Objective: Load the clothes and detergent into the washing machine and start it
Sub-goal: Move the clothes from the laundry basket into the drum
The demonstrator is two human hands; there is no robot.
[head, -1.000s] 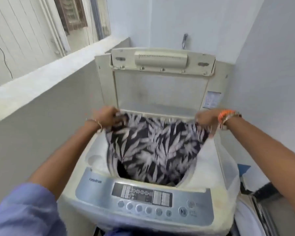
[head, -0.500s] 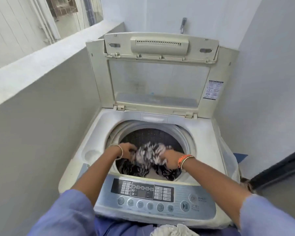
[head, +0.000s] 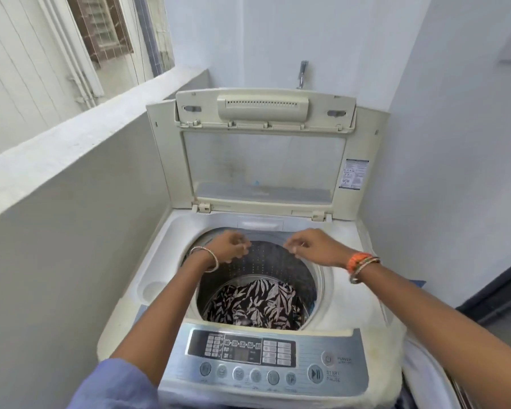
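Note:
A top-loading washing machine (head: 171, 246) stands before me with its lid (head: 263, 160) raised upright. A black garment with a white leaf print (head: 257, 304) lies at the bottom of the drum. My left hand (head: 229, 245) and my right hand (head: 310, 246) hover above the drum's far rim, fingers loosely curled, holding nothing. The grey control panel (head: 266, 358) with its start/pause button (head: 315, 374) faces me at the front edge. No detergent is in view.
A low grey parapet wall (head: 71, 172) runs close along the machine's left side. White walls enclose the back and right, with a tap (head: 302, 72) behind the lid. A white cloth-like item (head: 419, 367) lies at the lower right beside the machine.
Both hands let go of the leaf-print garment, which now lies in the drum. The hands rose out of the drum toward its far rim and moved apart.

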